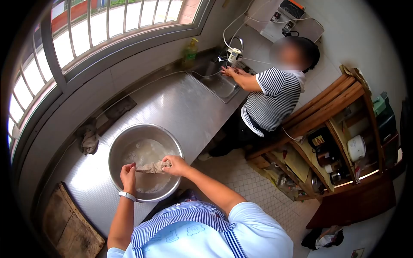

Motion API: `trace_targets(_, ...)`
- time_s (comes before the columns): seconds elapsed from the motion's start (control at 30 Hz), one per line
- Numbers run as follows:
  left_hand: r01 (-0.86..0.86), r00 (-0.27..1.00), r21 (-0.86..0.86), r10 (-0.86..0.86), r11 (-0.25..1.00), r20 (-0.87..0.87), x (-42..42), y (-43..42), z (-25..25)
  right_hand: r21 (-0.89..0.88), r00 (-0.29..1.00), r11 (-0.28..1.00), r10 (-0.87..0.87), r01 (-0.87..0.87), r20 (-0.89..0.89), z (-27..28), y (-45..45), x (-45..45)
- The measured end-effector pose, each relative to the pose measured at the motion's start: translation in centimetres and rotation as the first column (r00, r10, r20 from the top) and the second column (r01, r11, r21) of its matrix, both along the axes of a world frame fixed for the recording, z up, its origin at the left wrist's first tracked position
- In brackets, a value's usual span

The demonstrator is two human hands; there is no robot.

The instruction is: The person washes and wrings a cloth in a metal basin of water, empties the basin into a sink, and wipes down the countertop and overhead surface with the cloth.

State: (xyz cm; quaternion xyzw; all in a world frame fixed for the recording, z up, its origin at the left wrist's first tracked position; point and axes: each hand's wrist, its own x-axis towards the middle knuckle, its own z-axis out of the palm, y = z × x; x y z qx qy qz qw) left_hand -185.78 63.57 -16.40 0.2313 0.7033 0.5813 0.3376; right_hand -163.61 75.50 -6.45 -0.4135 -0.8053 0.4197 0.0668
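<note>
A twisted beige cloth (150, 168) stretches between my two hands, above cloudy water (144, 150) in a large metal basin (113, 148). My left hand (128, 177) pinches one end of it, near the basin's left side. At the other end, my right hand (176, 166) has its fingers closed round the fabric, close to the right rim. Pale foam floats on the water.
The basin stands on a steel counter (172, 105) with a wooden board (71, 217) at its near left. A bunched rag (90, 142) lies by the wall. Another person (275, 94) works at the sink (226, 88), beside a soap bottle (189, 53). Wooden shelves (318, 124) stand at right.
</note>
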Motion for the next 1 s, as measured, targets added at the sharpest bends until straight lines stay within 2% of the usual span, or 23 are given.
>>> trace_targets(0.07, 0.051, 0.995, -0.068, -0.056, 0.996, -0.079, 0.0, 0.1, 0.8, 0.084, 0.999, 0.996, 0.006, -0.010, 0.050, -0.5, 0.4, 0.2)
trace_targets(0.17, 0.053, 0.968, -0.038, -0.061, 0.998, -0.245, 0.6, -0.4, 3.9, 0.240, 0.996, 0.968, 0.065, -0.078, 0.061, -1.1, 0.9, 0.4)
trace_targets(0.23, 0.076, 0.941, -0.084, -0.100, 0.994, -0.322, 0.1, -0.9, 6.0, 0.327, 0.993, 0.938, 0.097, -0.112, 0.062, -1.2, 1.5, 0.3)
trace_targets(0.3, 0.071, 0.918, -0.088, -0.100, 0.994, -0.383, -0.6, -1.4, 5.8, 0.375, 0.988, 0.915, 0.121, -0.148, 0.095, -1.1, 2.4, -0.2)
trace_targets(0.4, 0.002, 0.744, -0.003, -0.003, 1.000, -0.668, -1.9, -2.4, 6.1, 0.441, 0.984, 0.881, 0.143, -0.174, 0.102, -0.7, 4.0, -1.4)
trace_targets(0.47, -0.089, 0.511, -0.036, 0.015, 0.995, -0.859, -2.7, -2.9, 6.9, 0.554, 0.979, 0.811, 0.203, -0.187, 0.033, 0.2, 5.0, -2.3)
trace_targets(0.57, -0.188, 0.408, -0.103, -0.017, 0.977, -0.913, -3.3, -3.9, 7.8, 0.718, 0.949, 0.646, 0.307, -0.261, 0.069, -0.6, 7.2, -3.7)
trace_targets(0.63, -0.276, 0.363, -0.146, -0.037, 0.950, -0.931, -3.1, -4.5, 7.3, 0.774, 0.911, 0.499, 0.332, -0.390, 0.244, -0.7, 8.4, -4.4)
trace_targets(0.67, -0.310, 0.356, -0.160, -0.041, 0.937, -0.933, -3.3, -4.6, 6.4, 0.771, 0.872, 0.420, 0.329, -0.479, 0.363, -1.1, 9.1, -4.6)
trace_targets(0.77, -0.278, 0.516, -0.108, 0.053, 0.955, -0.855, -4.4, -4.6, 2.3, 0.702, 0.765, 0.305, 0.260, -0.644, 0.589, -1.8, 10.1, -4.1)
trace_targets(0.87, -0.256, 0.767, -0.121, 0.126, 0.959, -0.629, -4.3, -4.4, 1.6, 0.571, 0.643, 0.298, 0.301, -0.765, 0.704, -1.6, 9.9, -3.3)
trace_targets(1.0, -0.274, 0.762, -0.087, 0.161, 0.958, -0.627, -4.2, -4.3, 1.5, 0.303, 0.480, 0.466, 0.326, -0.831, 0.814, -0.6, 6.1, -2.0)
